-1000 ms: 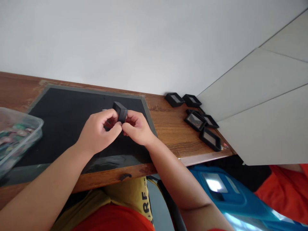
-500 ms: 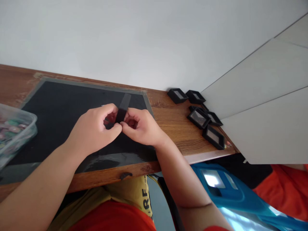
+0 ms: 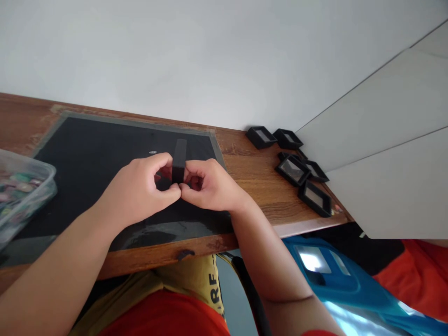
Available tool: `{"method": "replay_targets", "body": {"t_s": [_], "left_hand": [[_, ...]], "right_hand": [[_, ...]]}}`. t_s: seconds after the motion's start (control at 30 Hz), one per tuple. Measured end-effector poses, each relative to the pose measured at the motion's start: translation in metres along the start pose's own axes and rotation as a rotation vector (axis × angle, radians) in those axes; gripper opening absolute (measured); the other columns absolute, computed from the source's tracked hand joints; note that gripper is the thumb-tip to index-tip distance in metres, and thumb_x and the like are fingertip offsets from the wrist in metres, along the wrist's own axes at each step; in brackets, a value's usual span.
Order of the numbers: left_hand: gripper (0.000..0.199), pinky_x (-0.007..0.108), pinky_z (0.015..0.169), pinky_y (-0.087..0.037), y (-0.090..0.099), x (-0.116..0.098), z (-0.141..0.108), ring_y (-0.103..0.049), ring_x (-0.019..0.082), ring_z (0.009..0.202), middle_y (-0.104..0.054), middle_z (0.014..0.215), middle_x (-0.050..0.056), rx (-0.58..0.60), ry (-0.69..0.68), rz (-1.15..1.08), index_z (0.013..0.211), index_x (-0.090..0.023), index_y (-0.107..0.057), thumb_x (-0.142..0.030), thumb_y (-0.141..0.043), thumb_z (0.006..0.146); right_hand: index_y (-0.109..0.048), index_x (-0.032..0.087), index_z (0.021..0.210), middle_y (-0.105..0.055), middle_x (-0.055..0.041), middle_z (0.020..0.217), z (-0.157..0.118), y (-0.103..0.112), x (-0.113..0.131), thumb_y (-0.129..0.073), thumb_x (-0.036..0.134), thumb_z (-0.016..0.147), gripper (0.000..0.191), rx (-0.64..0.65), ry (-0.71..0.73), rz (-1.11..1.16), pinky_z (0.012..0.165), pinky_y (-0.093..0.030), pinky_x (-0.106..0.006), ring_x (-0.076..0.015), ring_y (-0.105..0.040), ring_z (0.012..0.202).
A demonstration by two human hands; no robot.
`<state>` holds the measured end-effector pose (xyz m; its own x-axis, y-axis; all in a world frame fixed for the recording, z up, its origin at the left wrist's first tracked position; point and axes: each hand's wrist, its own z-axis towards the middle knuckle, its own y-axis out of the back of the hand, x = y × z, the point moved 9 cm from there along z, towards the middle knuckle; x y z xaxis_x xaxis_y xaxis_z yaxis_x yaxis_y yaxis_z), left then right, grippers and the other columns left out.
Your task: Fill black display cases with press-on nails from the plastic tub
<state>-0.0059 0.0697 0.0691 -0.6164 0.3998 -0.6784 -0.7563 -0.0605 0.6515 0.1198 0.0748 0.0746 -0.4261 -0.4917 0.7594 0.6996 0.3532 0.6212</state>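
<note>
Between my two hands a small black box (image 3: 179, 161) stands on edge, its narrow side facing me. My left hand (image 3: 149, 184) grips it from the left, with thumb and fingers curled around its near end. From the other side my right hand (image 3: 208, 184) pinches the same end, and both thumb tips nearly meet below it. The fingertips are partly hidden behind the box. Under the hands lies a black mat (image 3: 101, 144) taped to the wooden table. A small shiny oval piece (image 3: 152, 152) rests on the mat just beyond my left hand.
At the left, a clear plastic tub (image 3: 49, 179) holds many small colourful pieces. Several black boxes with clear windows (image 3: 294, 169) lie on the wooden tabletop (image 3: 250, 179) at the right. Beyond a blue plastic object (image 3: 315, 270), another person's red sleeve (image 3: 416, 280) shows at lower right.
The black box has turned from a rightward lean to nearly straight. The small shiny piece, mostly hidden behind my left hand before, now shows on the mat. The view has shifted slightly.
</note>
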Motion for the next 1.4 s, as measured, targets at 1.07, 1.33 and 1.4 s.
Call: {"method": "replay_targets", "body": {"t_s": [1.07, 1.33, 1.4], "left_hand": [[0.027, 0.030, 0.071, -0.056, 0.007, 0.003, -0.001, -0.078, 0.022, 0.088, -0.085, 0.100, 0.002, -0.039, 0.019, -0.144, 0.104, -0.027, -0.082, -0.043, -0.065, 0.092], [0.020, 0.030, 0.071, -0.059, -0.001, 0.024, 0.003, -0.077, 0.020, 0.078, -0.084, 0.090, 0.000, -0.014, 0.087, -0.349, 0.090, -0.029, -0.086, -0.045, -0.075, 0.085], [0.019, 0.029, 0.069, -0.058, -0.001, 0.027, 0.003, -0.076, 0.020, 0.076, -0.084, 0.088, 0.000, -0.017, 0.080, -0.359, 0.088, -0.029, -0.086, -0.044, -0.076, 0.085]], "right_hand": [[-0.048, 0.021, 0.069, -0.049, 0.0073, 0.062, 0.013, 0.000, -0.035, -0.065, 0.028, 0.072, 0.018, -0.178, -0.084, 0.377, 0.051, -0.034, -0.021, -0.0063, -0.042, 0.055], [-0.047, 0.023, 0.068, -0.051, 0.0075, 0.058, 0.008, -0.011, -0.041, -0.065, 0.030, 0.072, 0.020, -0.285, -0.147, 0.415, 0.048, -0.034, -0.021, -0.0069, -0.047, 0.049], [-0.047, 0.023, 0.069, -0.053, 0.0071, 0.058, 0.009, -0.015, -0.040, -0.064, 0.031, 0.073, 0.020, -0.271, -0.120, 0.431, 0.048, -0.037, -0.022, -0.0078, -0.051, 0.048]]}}
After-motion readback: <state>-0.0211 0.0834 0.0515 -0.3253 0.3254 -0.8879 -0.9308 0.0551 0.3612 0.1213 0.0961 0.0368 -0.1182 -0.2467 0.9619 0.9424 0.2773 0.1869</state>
